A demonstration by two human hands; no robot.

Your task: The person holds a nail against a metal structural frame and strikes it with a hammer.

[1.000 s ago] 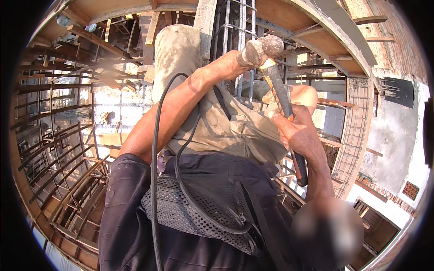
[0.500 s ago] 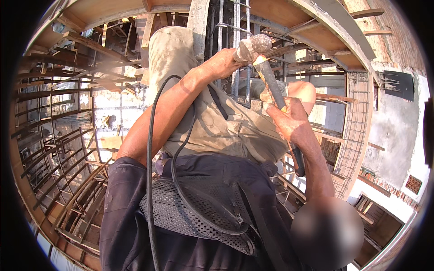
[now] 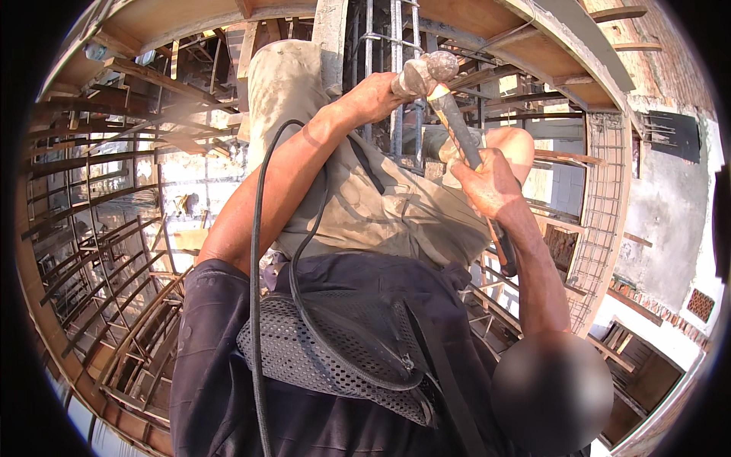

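Observation:
A hammer [image 3: 459, 133] with a thick greyish metal head [image 3: 428, 75] and a dark, worn handle is slanted across the upper middle, head up and to the left. My left hand [image 3: 375, 97] is closed on the near side of the head; its fingertips are partly hidden. Round the middle of the handle my right hand [image 3: 491, 183] is wrapped, and the handle's dark end sticks out below the wrist. Just behind the hammer head stand tied steel reinforcing bars [image 3: 396, 46], running away from me between my legs.
A black cable [image 3: 255, 305] loops over my left arm and chest. Wooden formwork boards [image 3: 472, 32] curve across the far side, with a bar-filled beam form [image 3: 601, 206] at the right. Many timbers and poles [image 3: 91, 251] cross at a lower level on the left.
The hammer head is slightly higher in the picture, and my right hand has shifted a little to the right with the handle. Both hands keep their hold.

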